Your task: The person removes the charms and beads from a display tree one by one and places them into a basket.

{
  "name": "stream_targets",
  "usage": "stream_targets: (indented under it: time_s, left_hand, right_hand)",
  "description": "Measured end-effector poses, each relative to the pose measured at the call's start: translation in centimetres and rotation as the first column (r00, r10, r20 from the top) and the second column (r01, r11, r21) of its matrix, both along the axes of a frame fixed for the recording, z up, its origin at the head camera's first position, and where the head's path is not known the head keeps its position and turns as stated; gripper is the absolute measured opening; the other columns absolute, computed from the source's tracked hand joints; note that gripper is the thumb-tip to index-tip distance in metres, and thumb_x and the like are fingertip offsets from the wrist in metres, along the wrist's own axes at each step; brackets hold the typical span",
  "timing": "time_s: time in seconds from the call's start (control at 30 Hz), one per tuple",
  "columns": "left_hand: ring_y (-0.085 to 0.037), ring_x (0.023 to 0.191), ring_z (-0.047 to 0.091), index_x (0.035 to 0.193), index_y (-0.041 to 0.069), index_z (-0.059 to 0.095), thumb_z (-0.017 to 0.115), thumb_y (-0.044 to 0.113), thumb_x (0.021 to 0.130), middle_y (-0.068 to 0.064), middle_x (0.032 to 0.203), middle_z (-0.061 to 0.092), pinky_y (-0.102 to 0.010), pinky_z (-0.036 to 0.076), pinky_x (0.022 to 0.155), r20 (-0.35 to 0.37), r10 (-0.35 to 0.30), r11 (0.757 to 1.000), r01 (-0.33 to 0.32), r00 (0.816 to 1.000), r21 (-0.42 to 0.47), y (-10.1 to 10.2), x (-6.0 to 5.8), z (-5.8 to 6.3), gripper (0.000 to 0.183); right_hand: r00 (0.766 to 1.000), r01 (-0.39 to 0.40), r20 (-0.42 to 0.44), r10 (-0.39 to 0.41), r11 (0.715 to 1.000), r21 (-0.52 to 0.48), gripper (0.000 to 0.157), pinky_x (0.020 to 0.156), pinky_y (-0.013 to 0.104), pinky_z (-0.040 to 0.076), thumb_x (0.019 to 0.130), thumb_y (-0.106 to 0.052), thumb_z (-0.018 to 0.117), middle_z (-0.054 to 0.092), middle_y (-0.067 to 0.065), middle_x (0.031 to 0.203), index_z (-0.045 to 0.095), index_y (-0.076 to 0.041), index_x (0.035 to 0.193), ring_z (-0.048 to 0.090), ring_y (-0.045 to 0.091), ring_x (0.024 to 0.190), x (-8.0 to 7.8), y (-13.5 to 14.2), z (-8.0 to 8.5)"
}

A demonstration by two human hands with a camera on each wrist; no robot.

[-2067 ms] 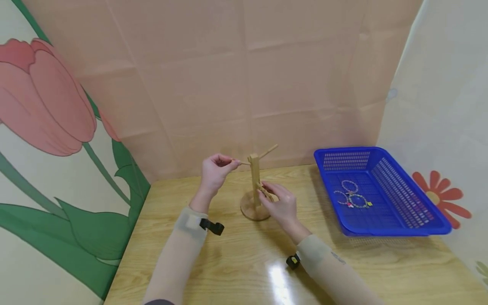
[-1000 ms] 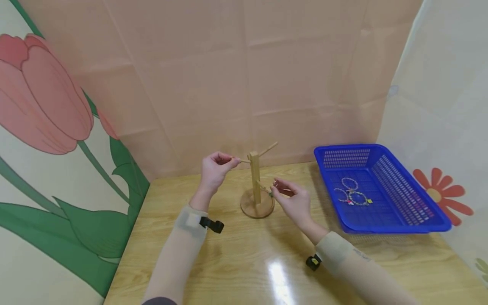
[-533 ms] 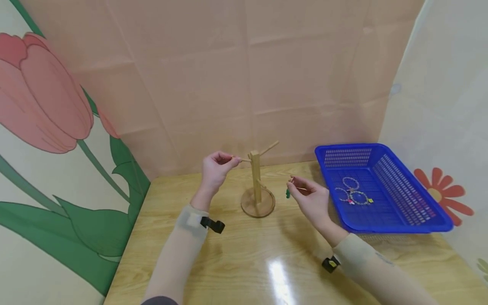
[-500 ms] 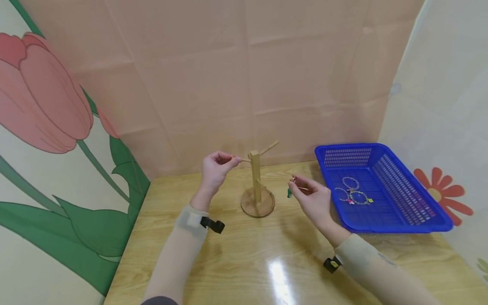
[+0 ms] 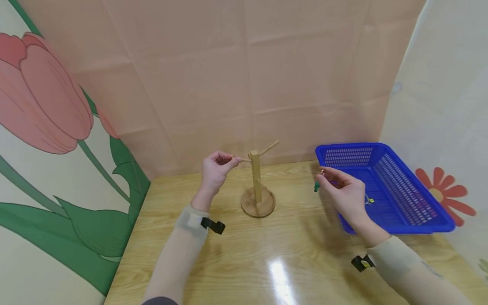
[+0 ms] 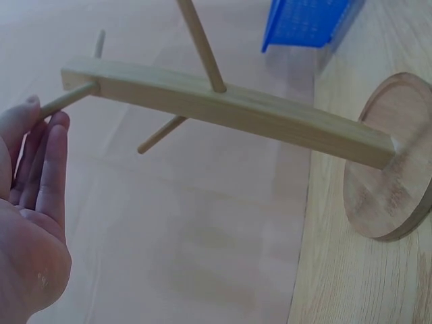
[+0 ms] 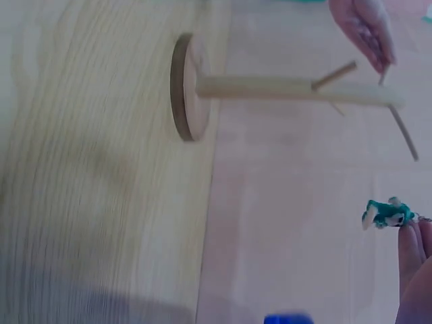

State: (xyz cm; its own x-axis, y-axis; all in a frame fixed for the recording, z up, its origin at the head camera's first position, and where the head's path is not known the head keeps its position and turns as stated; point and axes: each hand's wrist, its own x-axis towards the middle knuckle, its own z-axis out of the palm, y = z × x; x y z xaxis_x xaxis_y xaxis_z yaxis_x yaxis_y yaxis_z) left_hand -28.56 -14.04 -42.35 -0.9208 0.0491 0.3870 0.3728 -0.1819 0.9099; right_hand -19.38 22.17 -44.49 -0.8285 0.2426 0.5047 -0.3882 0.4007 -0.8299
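Observation:
A wooden peg stand point(image 5: 256, 178), its upright post on a round base point(image 6: 378, 196), stands on the table. My left hand point(image 5: 214, 173) pinches the end of its upper left peg point(image 6: 71, 99) between thumb and fingertips. My right hand point(image 5: 345, 195) is up beside the basket's left wall and overlaps it in the head view. Between that thumb and fingers is a bracelet with a green figure charm point(image 7: 385, 214); the charm dangles at the fingertips, and most of the loop is hidden by the hand. The stand's other pegs carry nothing.
A blue plastic basket point(image 5: 421, 192) stands at the right of the table point(image 5: 213, 258). Inside it a bracelet with a yellow charm point(image 5: 370, 200) shows past my right hand. A pinkish cloth point(image 5: 190, 84) hangs behind, and flower-printed panels flank both sides.
My right hand has come away from the stand's lower peg with the green-charm bracelet and moved right to the basket, covering part of it. The left hand keeps its hold.

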Motion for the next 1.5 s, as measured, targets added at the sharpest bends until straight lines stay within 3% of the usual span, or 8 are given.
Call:
stream_targets:
  time_s: [0.3,0.47,0.57,0.7,0.9,1.13,1.3,1.5]
  left_hand:
    - [-0.021,0.086,0.078,0.088,0.01,0.073,0.086,-0.003,0.089,-0.014,0.094,0.08,-0.033,0.066,0.082,-0.005,-0.001,1.0,0.001,1.0,0.01,0.1,0.2,0.0,0.018]
    - [-0.021,0.086,0.077,0.089,0.009,0.073,0.087,-0.003,0.088,-0.016,0.095,0.079,-0.032,0.066,0.081,0.0,0.009,1.0,-0.009,1.0,0.005,0.1,0.2,0.1,0.018]
    - [-0.02,0.086,0.077,0.089,0.009,0.073,0.087,-0.002,0.088,-0.015,0.094,0.079,-0.032,0.066,0.081,-0.005,0.015,1.0,-0.015,1.0,-0.001,0.1,0.2,0.0,0.018]
    - [-0.02,0.086,0.077,0.089,0.01,0.073,0.086,-0.003,0.089,-0.012,0.094,0.08,-0.032,0.066,0.082,-0.015,0.007,1.0,-0.007,1.0,0.008,0.1,0.1,-0.1,0.019]
    - [-0.021,0.088,0.078,0.089,0.011,0.073,0.085,-0.003,0.09,-0.008,0.093,0.08,-0.035,0.066,0.085,0.002,0.0,1.0,-0.001,1.0,0.013,-0.2,0.2,-0.1,0.018]
    - [-0.021,0.088,0.078,0.089,0.01,0.073,0.085,-0.003,0.09,-0.009,0.093,0.079,-0.035,0.066,0.085,0.011,0.003,1.0,-0.003,1.0,0.022,-0.4,0.4,0.1,0.018]
    - [-0.021,0.088,0.078,0.089,0.011,0.074,0.085,-0.003,0.089,-0.008,0.093,0.08,-0.035,0.066,0.085,0.006,0.001,1.0,-0.001,1.0,0.02,-0.4,0.4,0.1,0.018]
    - [-0.02,0.087,0.078,0.089,0.011,0.074,0.085,-0.004,0.089,-0.008,0.092,0.08,-0.035,0.066,0.086,-0.004,-0.005,1.0,0.005,1.0,0.028,-0.3,0.3,0.1,0.018]
  right_hand:
    - [0.996,0.005,0.084,-0.015,0.993,0.119,0.035,0.074,0.008,0.056,0.096,-0.026,0.085,0.078,-0.015,0.1,0.08,-0.009,0.126,0.072,-0.006,0.088,0.2,3.5,0.3]
    - [0.99,0.015,0.137,-0.034,0.99,0.139,0.036,0.054,0.016,0.057,0.097,-0.032,0.084,0.075,-0.024,0.098,0.079,-0.013,0.127,0.072,-0.003,0.076,0.3,5.0,0.4]
    - [0.987,0.031,0.151,-0.056,0.986,0.163,0.037,0.053,0.015,0.056,0.096,-0.033,0.084,0.075,-0.026,0.097,0.079,-0.013,0.127,0.071,-0.004,0.075,0.1,6.0,0.4]
    - [0.981,0.036,0.176,-0.076,0.974,0.223,0.042,0.065,0.008,0.055,0.097,-0.035,0.083,0.076,-0.021,0.097,0.078,-0.01,0.13,0.069,-0.009,0.081,0.0,7.6,0.3]
    - [0.958,-0.007,0.28,-0.067,0.967,0.254,0.051,0.062,0.013,0.056,0.099,-0.043,0.079,0.076,-0.018,0.098,0.074,-0.007,0.134,0.067,-0.011,0.082,0.2,9.5,0.1]
    - [0.922,-0.143,0.388,-0.007,0.924,0.355,0.058,0.065,0.018,0.057,0.103,-0.047,0.071,0.077,0.019,0.121,0.069,-0.003,0.141,0.062,-0.016,0.087,-0.1,11.6,-0.5]
    - [0.901,-0.203,0.433,0.02,0.902,0.382,0.057,0.066,0.021,0.057,0.104,-0.048,0.071,0.076,0.02,0.124,0.069,-0.004,0.141,0.064,-0.012,0.088,-0.3,12.5,-0.4]
    - [0.901,-0.222,0.434,0.023,0.882,0.416,0.055,0.066,0.021,0.058,0.103,-0.047,0.073,0.077,0.019,0.12,0.071,-0.004,0.138,0.067,-0.007,0.087,-0.8,13.2,0.3]
